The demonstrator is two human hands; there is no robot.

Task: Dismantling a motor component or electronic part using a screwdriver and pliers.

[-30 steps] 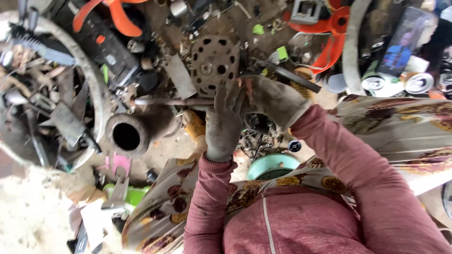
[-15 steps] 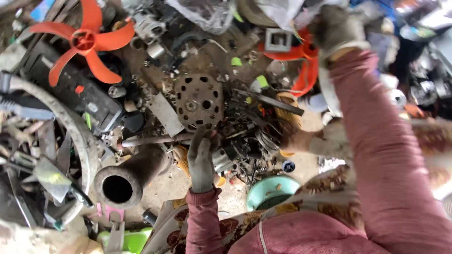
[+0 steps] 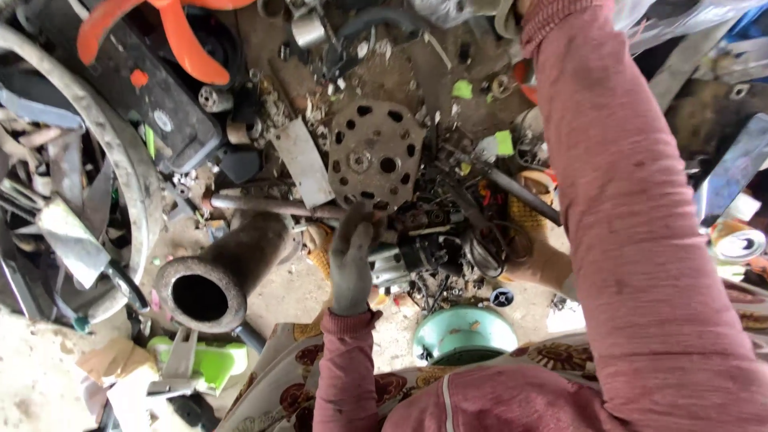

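Observation:
My left hand (image 3: 352,258), in a dirty grey glove with a pink sleeve, is closed around a long rusty metal rod (image 3: 260,206) that lies across the scrap pile. Just to its right sits a small motor assembly with tangled wires (image 3: 436,248). My right arm in its pink sleeve reaches up across the right side. Only the gloved wrist of my right hand (image 3: 502,11) shows at the top edge, and its fingers are out of view.
A round perforated metal disc (image 3: 376,152) lies above the rod. A thick rusty pipe (image 3: 212,280) points toward me at lower left. An orange fan blade (image 3: 164,36), a black box (image 3: 136,92), a grey curved rim (image 3: 128,172) and a teal bowl (image 3: 464,334) surround the pile.
The view has closed in on the pile. My right arm has stretched further up until its hand leaves the top edge. My left hand stays on the rod.

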